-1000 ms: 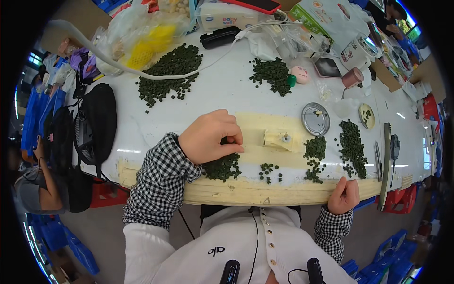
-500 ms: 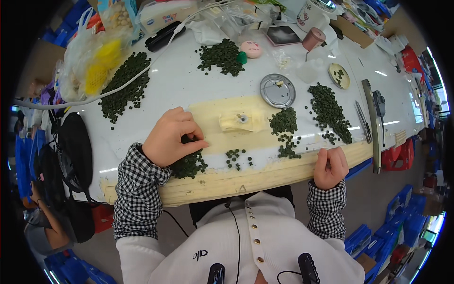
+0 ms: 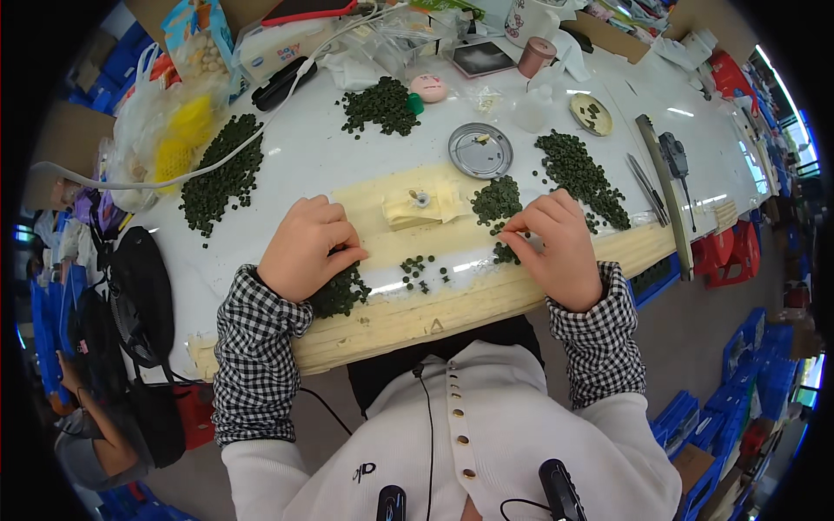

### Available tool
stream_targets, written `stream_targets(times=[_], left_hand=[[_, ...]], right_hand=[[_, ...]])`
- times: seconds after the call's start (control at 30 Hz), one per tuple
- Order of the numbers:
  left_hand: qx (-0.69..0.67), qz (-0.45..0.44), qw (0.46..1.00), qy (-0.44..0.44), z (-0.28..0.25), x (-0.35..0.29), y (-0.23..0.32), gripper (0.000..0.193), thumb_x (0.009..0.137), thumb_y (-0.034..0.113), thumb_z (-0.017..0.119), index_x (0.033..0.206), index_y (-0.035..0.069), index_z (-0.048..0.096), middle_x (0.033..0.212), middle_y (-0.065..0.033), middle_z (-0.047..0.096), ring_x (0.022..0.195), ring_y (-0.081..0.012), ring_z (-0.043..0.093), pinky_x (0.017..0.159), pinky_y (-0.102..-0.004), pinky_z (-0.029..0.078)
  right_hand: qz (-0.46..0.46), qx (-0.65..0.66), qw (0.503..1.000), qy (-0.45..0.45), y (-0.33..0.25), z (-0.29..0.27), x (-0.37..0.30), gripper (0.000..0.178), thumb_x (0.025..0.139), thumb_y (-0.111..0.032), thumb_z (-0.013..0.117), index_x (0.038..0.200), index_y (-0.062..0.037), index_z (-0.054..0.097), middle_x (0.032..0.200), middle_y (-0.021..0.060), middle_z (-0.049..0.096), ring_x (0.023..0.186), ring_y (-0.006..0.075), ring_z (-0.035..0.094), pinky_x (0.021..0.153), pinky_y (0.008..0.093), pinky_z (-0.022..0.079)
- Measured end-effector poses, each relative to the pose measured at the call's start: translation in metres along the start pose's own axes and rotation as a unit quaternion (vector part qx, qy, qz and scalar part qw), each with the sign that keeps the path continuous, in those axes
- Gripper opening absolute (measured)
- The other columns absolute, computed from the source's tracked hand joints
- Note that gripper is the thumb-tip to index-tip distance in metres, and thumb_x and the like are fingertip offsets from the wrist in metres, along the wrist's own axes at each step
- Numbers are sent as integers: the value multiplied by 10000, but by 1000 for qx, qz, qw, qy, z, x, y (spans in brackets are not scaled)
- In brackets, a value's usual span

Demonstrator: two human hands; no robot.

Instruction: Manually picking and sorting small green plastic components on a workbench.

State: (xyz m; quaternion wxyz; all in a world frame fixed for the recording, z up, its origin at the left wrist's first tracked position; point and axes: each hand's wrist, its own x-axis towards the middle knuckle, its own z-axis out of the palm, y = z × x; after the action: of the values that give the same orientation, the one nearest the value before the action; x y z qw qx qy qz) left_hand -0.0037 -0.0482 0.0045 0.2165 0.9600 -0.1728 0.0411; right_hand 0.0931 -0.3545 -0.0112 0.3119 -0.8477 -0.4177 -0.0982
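Hands half-curled at 2 dark-green piles, grip unclear.

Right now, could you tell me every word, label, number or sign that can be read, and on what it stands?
I leave wording uncopied; print stands here:
White top: dark lettering on the chest, readable.
Pale pack at the far side: coloured lettering, readable.
Pink round thing: dark marks, too small to read.

Matt pellets, shiny metal dish
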Motion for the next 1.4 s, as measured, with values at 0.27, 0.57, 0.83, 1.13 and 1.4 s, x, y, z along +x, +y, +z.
stream_targets(times=[0.27, 0.57, 0.83, 1.13, 1.4], left_hand=[[17, -2, 999, 36, -9, -2, 2, 125, 725, 101, 743, 702, 49, 631, 666, -22, 538, 609, -183, 491, 646, -314, 376], [-209, -146, 960, 112, -12, -13, -1, 78, 817, 15, 687, 799, -32, 628, 790, -71, 672, 675, -91, 645, 611, -203, 521], [-548, -94, 817, 152, -45, 15, 31, 153, 844, 0, 660, 984, -60, 650, 879, -113, 683, 804, -152, 685, 705, -213, 559], [-763, -172, 608, 138, -15, 21, 28, 219, 928, 28, 538, 1130, -35, 591, 1035, -130, 647, 974, -133, 634, 784, -169, 551], [-780, -165, 597, 93, -1, 17, 22, 200, 927, 76, 570, 1106, -7, 601, 1028, -131, 666, 952, -184, 664, 794, -248, 559]], right_hand=[[-30, -30, 998, -52, 6, 8, 6, 141, 716, -108, 715, 762, -77, 585, 767, 37, 554, 790, 237, 496, 746, 353, 396], [17, 111, 993, -33, -5, -13, 7, 92, 795, 13, 632, 845, -4, 557, 739, 104, 588, 644, 226, 595, 561, 316, 471], [-139, 117, 983, 39, -42, -45, 64, 118, 757, -10, 720, 857, 0, 658, 739, 94, 617, 594, 188, 595, 524, 271, 463], [-89, 270, 958, 40, -57, -12, 89, 190, 760, 6, 724, 945, -4, 684, 767, 105, 661, 658, 192, 649, 592, 261, 502], [-103, 286, 952, -25, -56, -3, 88, 232, 791, 67, 647, 1010, -3, 678, 847, 119, 670, 734, 197, 660, 642, 275, 517]])
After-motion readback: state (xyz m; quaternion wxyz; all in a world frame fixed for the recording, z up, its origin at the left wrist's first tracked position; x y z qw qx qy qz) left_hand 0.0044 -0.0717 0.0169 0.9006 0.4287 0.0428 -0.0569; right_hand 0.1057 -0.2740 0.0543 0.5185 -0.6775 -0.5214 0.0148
